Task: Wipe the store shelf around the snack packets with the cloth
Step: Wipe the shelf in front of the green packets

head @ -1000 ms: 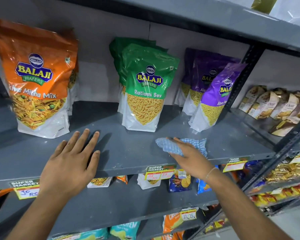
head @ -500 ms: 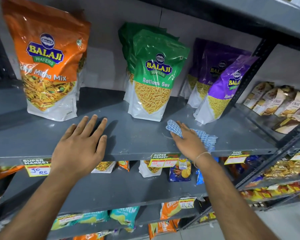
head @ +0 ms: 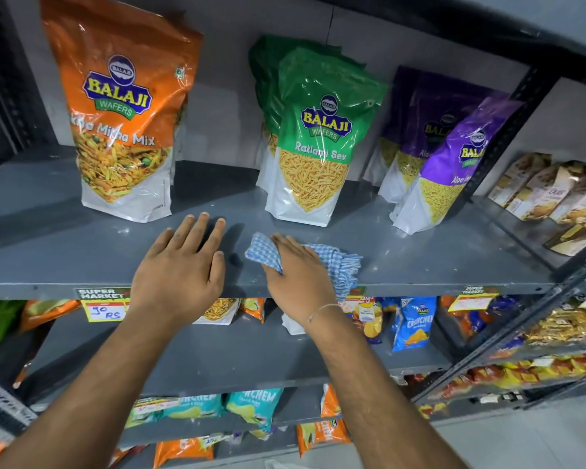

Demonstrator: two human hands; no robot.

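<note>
- The cloth, blue-and-white checked, lies bunched on the front strip of the grey shelf, below the green packet.
- My right hand presses down on the cloth, grip closed over its left part, fingers pointing to 11 o'clock; the fringed end spills out at 3 o'clock of the hand.
- My left hand lies flat on the bare shelf just at 9 o'clock of the cloth, not touching it, grip released, fingers spread and holding nothing.
- The green packet stands upright at 12 o'clock of the cloth, with more green ones behind it.
- The orange packet stands at 11 o'clock of my left hand, close to the fingertips but apart.
- The purple packets lean at 2 o'clock of the cloth, well apart from it.
- A yellow price tag hangs on the shelf's front edge, at 8 o'clock of my left hand.
- Lower shelves hold smaller snack bags.
</note>
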